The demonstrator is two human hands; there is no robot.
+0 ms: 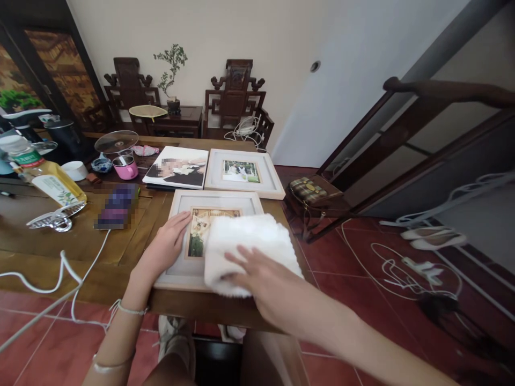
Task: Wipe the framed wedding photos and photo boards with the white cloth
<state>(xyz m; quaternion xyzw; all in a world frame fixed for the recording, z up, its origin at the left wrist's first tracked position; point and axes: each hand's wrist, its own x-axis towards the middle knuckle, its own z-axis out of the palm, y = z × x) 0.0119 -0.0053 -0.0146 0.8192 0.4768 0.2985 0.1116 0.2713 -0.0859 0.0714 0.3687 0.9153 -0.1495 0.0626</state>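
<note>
A light wood picture frame (169, 268) lies flat at the table's front edge, a couple's photo showing in its grey mat. My left hand (171, 238) rests on its left side, fingers stretched out and lying flat. Over the right part of the frame and photo is a thick white towel (257, 230), bunched and fluffy. My right hand (257, 273) presses on this towel, its fingers spread along the near folds and holding it; the hand is slightly blurred. Behind are a second framed photo (241, 170) and a white-edged photo panel (181, 166).
On the wooden table (132, 241) to the left are a phone (116, 206) with a white cable, a hair claw clip (58, 217), an oil bottle (52, 179) and a pink cup (125, 169). A wooden chair (402, 139) stands right; cords lie on the floor.
</note>
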